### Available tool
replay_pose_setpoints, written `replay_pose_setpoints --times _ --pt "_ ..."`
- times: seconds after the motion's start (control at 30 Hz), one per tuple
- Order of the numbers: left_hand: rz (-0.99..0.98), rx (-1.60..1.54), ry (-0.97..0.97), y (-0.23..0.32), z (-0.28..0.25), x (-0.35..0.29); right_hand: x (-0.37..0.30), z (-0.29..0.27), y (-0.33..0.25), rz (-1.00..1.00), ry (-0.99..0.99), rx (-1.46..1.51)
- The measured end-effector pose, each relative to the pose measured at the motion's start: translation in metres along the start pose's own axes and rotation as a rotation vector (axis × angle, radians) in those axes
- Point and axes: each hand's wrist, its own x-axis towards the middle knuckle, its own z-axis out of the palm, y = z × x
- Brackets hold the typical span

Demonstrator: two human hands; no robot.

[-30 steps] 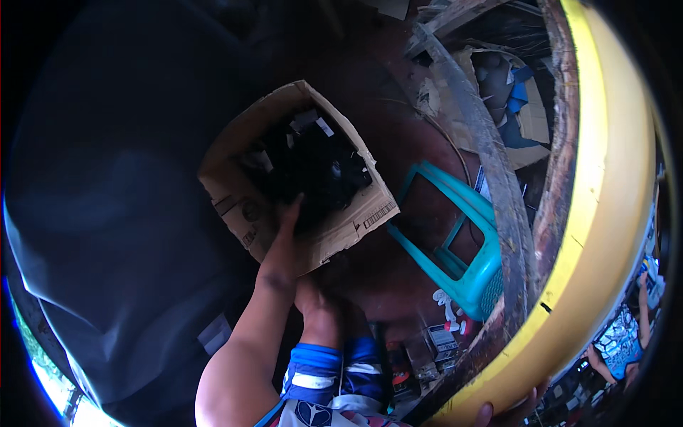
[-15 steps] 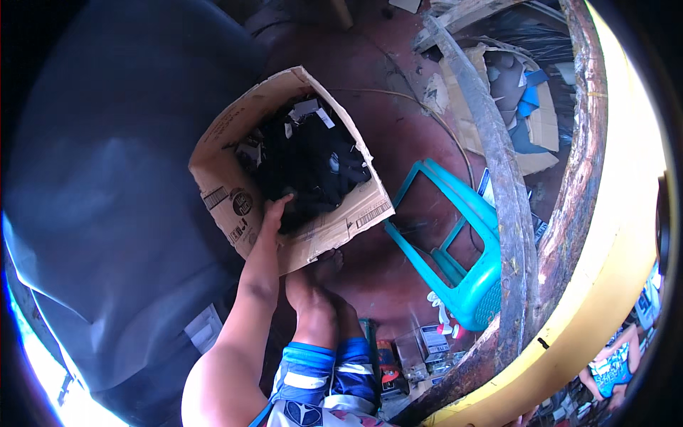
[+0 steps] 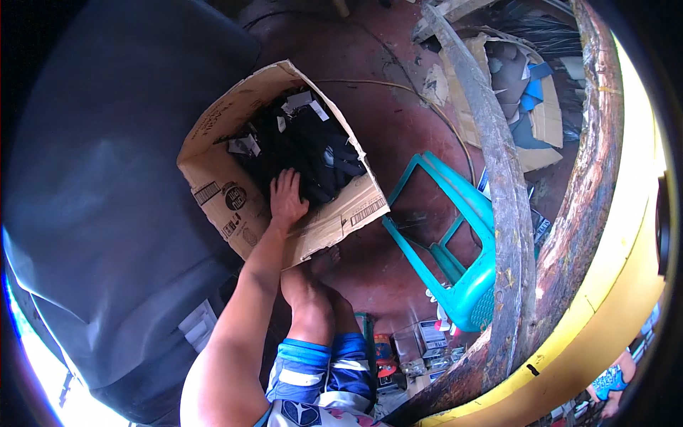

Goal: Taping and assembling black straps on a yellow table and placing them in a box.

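Note:
My left hand (image 3: 288, 200) reaches over the near wall of a large open cardboard box (image 3: 220, 171). Its fingers are stretched out and slightly spread, resting on or just above a heap of black items (image 3: 313, 153) inside. The black pieces overlap in a dark mass, so their kind is hard to make out. Several white tags or slips of paper (image 3: 299, 102) lie among them. Nothing shows in the left hand's grasp. My right hand is outside the picture.
A dark sheet-covered bulk (image 3: 121, 178) fills the left. A tipped turquoise plastic stool (image 3: 473, 285) lies to the right, beside a wooden beam (image 3: 498, 142) and a yellow curved edge (image 3: 569, 349). Scraps fill another carton (image 3: 544, 124). Another person (image 3: 612, 381) is at lower right.
My left hand has moved slightly up and right, deeper over the black items, and its fingers have spread flat. The box appears slightly further left and up.

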Motion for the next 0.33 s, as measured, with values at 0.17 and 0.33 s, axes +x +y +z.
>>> replay_pose_setpoints --times 0.17,0.33 --pt "0.369 0.657 -0.498 -0.030 -0.012 0.032 0.083 0.075 0.069 -0.057 0.025 0.084" --pt "0.349 0.351 -0.564 0.064 0.044 0.021 0.183 0.022 0.204 -0.141 -0.007 -0.101"
